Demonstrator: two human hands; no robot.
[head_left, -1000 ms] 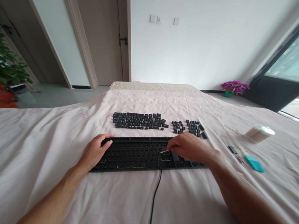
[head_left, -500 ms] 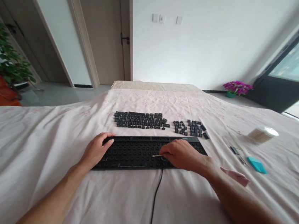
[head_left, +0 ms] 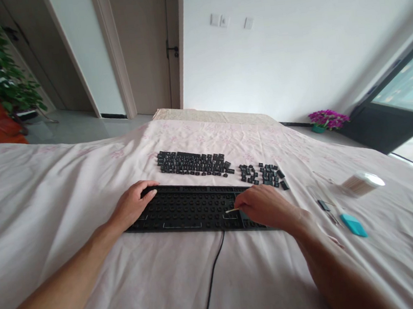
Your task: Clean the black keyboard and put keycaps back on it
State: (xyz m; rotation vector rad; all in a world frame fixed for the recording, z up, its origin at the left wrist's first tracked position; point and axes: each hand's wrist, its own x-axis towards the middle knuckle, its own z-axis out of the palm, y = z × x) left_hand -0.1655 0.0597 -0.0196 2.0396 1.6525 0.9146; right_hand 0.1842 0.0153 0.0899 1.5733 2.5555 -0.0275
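Note:
A black keyboard (head_left: 186, 208) with its keycaps off lies on a pale floral sheet. My left hand (head_left: 132, 204) grips its upper left corner, thumb on top and fingers along the back edge. Pinched in my right hand (head_left: 258, 203) is a cotton swab (head_left: 231, 211), its tip over the right part of the key field. That hand hides much of the keyboard's right end. Behind the keyboard, loose black keycaps (head_left: 192, 163) lie in rows, with a smaller group of keycaps (head_left: 267, 173) to the right.
To the right are a clear tub of cotton swabs (head_left: 362, 185), a turquoise item (head_left: 354, 225) and a small dark tool (head_left: 323, 205). The keyboard's black cable (head_left: 214, 271) runs toward me. Beyond the bed stand a door (head_left: 143, 48) and a pot of magenta flowers (head_left: 328, 118).
My right hand has moved right along the keyboard with the cotton swab. My left hand stays on the upper left corner.

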